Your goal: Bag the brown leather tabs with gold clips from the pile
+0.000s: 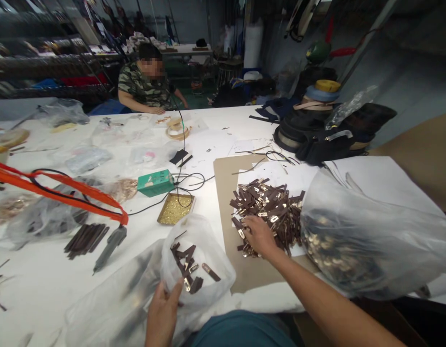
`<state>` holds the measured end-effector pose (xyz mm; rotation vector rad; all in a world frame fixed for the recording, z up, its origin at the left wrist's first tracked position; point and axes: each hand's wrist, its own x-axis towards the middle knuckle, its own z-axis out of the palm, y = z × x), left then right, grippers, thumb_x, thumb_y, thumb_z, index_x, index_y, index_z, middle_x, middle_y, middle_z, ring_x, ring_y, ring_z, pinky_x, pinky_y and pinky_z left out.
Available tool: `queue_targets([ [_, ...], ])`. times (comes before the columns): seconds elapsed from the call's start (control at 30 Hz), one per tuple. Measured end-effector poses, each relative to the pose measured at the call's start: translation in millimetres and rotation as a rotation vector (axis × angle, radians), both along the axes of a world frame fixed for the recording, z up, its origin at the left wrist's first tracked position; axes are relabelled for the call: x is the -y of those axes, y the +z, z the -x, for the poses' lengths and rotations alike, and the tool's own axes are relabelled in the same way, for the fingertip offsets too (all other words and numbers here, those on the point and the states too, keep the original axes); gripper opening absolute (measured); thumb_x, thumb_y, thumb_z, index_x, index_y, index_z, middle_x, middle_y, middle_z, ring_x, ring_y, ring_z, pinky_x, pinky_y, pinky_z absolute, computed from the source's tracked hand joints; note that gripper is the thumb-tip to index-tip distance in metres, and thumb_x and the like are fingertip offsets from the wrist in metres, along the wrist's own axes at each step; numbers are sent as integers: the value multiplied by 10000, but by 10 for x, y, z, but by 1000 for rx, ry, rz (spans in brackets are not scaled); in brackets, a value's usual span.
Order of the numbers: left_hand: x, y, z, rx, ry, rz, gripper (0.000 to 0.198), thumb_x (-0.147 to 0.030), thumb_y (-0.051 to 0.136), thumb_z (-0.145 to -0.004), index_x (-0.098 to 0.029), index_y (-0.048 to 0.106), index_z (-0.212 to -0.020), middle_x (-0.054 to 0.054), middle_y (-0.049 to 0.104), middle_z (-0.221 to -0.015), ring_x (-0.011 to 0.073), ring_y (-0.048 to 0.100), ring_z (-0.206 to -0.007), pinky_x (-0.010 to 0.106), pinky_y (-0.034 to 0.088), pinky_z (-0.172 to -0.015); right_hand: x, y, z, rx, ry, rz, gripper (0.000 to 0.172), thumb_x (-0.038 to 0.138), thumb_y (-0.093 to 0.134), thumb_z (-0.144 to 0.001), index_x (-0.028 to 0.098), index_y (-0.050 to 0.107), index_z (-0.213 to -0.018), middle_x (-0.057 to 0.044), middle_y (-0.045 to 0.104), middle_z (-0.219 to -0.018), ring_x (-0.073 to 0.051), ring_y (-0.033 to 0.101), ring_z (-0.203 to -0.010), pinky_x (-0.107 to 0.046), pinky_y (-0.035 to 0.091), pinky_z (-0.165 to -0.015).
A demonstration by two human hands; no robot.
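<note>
bag (219,260) held wide, tabs (268,200) in a heap
my left hand (165,308) pinches its edge, i guess so the mouth doesn't flop; my right hand (261,236) is down on the heap, can't tell if it's gripping any, and the card (228,262) underneath probably keeps strays together

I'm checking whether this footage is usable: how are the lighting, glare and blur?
Head view: white table bright, wall at upper right dim; head view: small glints among the brown pieces by the right hand; head view: shelves at upper left blurred, contents of the large plastic bag hazy through its film.
</note>
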<state>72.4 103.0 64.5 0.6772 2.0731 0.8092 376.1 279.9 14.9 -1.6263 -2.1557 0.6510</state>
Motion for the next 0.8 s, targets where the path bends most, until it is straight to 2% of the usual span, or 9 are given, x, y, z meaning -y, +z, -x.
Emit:
queue_targets([
  [0.07,23,-19,7,-2,-8,2,757,-801,601,-744,-158,663,-1137,38,695,-774,254,651,-728,352,498,-707,-325,0,-230,279,98,-41,482,115,552,-942,248,678,-1388,-85,528,-1470,-273,477,-1309,-412,395,-1122],
  [0.13,44,-46,18,4,-10,5,760,-815,598,-739,-158,665,-1117,44,700,-786,254,654,-720,356,500,-706,-534,-15,-389,453,232,-45,468,72,501,-939,272,728,-1297,-78,572,-1408,-278,488,-1268,-420,389,-1076],
  [0.2,59,-73,34,20,-9,-4,770,-823,596,-742,-162,658,-1132,41,697,-788,258,660,-729,359,503,-713,-616,-27,-465,527,327,-47,387,72,485,-950,241,778,-1138,-93,644,-1245,-270,510,-1199,-416,377,-1045],
  [0.3,66,-98,61,20,-2,3,789,-840,595,-732,-161,650,-1130,34,683,-756,268,661,-731,366,499,-720,-604,-6,-515,519,358,-37,289,112,514,-972,195,791,-979,-106,674,-1056,-260,526,-1121,-406,362,-1024],
  [0.4,54,-102,73,9,-14,7,775,-840,584,-741,-154,651,-1096,37,680,-745,270,656,-722,368,492,-714,-579,67,-593,415,284,-2,210,178,594,-976,205,802,-966,-91,687,-1018,-264,535,-1101,-390,365,-993],
  [0.5,19,-82,53,1,-20,9,756,-824,592,-745,-154,658,-1089,43,692,-763,269,656,-723,365,489,-718,-514,147,-613,319,154,15,237,300,595,-1017,230,804,-1107,-83,699,-1053,-254,561,-1074,-369,396,-959],
  [0.63,-57,-4,-26,6,-4,-2,714,-788,603,-769,-154,664,-1090,37,684,-748,263,646,-718,356,483,-715,-154,176,-267,-65,-30,219,295,372,584,-1013,221,800,-1146,-55,712,-1063,-186,628,-952,-288,458,-845],
  [0.73,-107,47,-72,-1,6,-18,686,-769,586,-807,-153,667,-1097,32,679,-747,253,635,-714,352,479,-714,176,118,94,-321,165,402,251,386,668,-948,206,813,-1046,-35,707,-953,-154,635,-857,-241,459,-769],
  [0.8,-120,43,-70,9,3,-7,712,-783,595,-786,-149,668,-1101,45,699,-793,259,644,-732,360,487,-721,270,59,167,-353,146,365,276,376,722,-911,199,794,-1110,-41,699,-1017,-146,637,-874,-237,479,-813],
])
